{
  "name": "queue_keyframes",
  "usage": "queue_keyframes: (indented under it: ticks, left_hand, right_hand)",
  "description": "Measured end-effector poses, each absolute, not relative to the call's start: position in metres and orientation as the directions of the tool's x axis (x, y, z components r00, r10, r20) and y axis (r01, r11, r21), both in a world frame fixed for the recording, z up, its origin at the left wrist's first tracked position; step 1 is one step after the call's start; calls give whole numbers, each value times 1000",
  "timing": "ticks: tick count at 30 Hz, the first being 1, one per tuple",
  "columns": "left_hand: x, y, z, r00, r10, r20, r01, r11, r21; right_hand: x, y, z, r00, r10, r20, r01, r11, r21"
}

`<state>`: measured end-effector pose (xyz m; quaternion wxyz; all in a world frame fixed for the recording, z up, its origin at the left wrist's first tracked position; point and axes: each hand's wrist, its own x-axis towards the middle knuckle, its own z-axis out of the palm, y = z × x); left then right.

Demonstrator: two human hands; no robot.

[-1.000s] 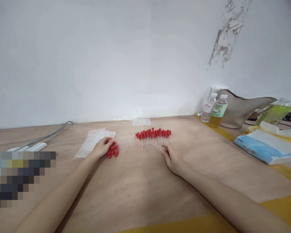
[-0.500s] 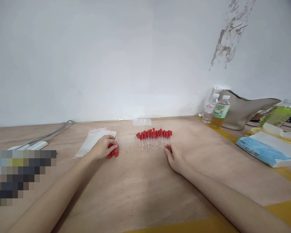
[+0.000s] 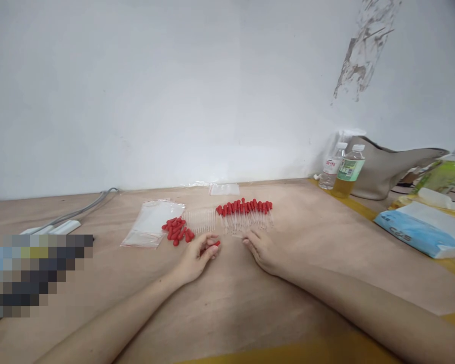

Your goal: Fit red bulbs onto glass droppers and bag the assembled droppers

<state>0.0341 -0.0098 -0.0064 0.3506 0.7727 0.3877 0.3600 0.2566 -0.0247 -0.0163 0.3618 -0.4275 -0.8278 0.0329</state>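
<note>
My left hand pinches a red rubber dropper bulb, its end showing past the fingertips. Across a small gap, my right hand is closed on a thin clear dropper tube that points left toward the bulb. Behind my left hand lies a loose pile of red bulbs. Beyond the hands, bare clear tubes lie side by side in a row. To their right, several droppers with red bulbs on them lie in a row, tips toward me.
Clear zip bags lie left of the bulb pile, and a smaller bag sits by the wall. Drink bottles, a grey-beige container and a blue tissue pack stand or lie at right. A grey cable runs at left.
My left hand has moved right and nearer from the bulb pile, carrying one red bulb. My right hand has shifted slightly left, and its tube now shows between the hands.
</note>
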Motion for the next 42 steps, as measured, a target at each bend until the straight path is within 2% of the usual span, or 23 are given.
queue_keyframes:
  ticks: [2,5,10,19,23,29,35,42]
  left_hand:
    - [38,-10,-12,462,842,279,355,-464,811]
    - [39,-8,-13,462,835,298,386,-492,780]
    - [39,-10,-9,461,836,299,367,-486,793]
    - [43,-11,-7,471,851,233,292,-400,869]
    - [42,-12,-6,456,858,234,314,-402,860]
    - [40,-15,-8,484,828,284,402,-498,768]
    - [40,-21,-5,557,786,270,476,-568,671]
    - [41,-24,-5,560,749,354,551,-656,516]
  right_hand:
    - [248,-25,-16,-407,715,568,670,657,-346]
    - [241,-25,-16,-399,699,593,626,680,-381]
    - [242,-26,-15,-368,697,616,598,685,-417]
    - [242,-25,-20,-419,713,562,630,674,-386]
    - [243,-24,-20,-456,687,565,614,703,-360]
    - [249,-26,-4,-554,648,522,655,727,-207]
    - [256,-20,-6,-605,616,504,656,744,-123]
    - [250,-25,-6,-597,611,519,684,727,-68]
